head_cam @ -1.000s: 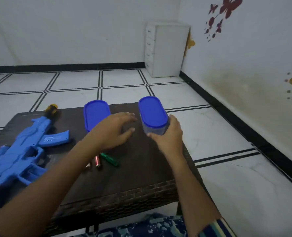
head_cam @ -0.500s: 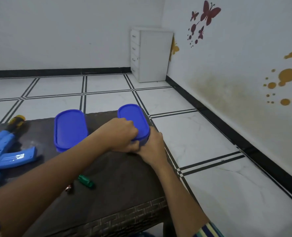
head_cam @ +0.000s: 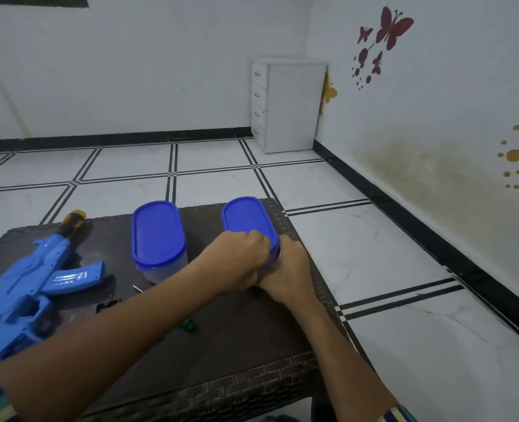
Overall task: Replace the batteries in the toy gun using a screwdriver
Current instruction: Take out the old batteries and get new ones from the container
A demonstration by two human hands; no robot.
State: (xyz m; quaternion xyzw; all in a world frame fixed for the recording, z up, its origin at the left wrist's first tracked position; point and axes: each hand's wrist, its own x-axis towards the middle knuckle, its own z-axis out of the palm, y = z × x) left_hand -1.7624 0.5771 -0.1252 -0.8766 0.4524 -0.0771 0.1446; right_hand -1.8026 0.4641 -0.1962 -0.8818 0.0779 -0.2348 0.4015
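Note:
A blue toy gun (head_cam: 24, 287) with a yellow muzzle lies on the left of the dark table (head_cam: 240, 336). Two clear boxes with blue lids stand at the back. My left hand (head_cam: 237, 263) grips the near edge of the right box's lid (head_cam: 244, 217). My right hand (head_cam: 288, 269) holds that box's near right side. The left box (head_cam: 158, 239) stands untouched. A green piece (head_cam: 188, 324) peeks out from under my left forearm, and a thin metal tip (head_cam: 137, 288) shows near the left box; the rest is hidden.
The table's right edge (head_cam: 322, 287) runs close beside my right hand, with white tiled floor beyond. A white drawer cabinet (head_cam: 288, 105) stands in the far corner. A small dark flat piece (head_cam: 108, 304) lies by the gun.
My left hand went from hovering over the table to clamping onto the right box's lid edge. The view has shifted, so the gun shows more fully again.

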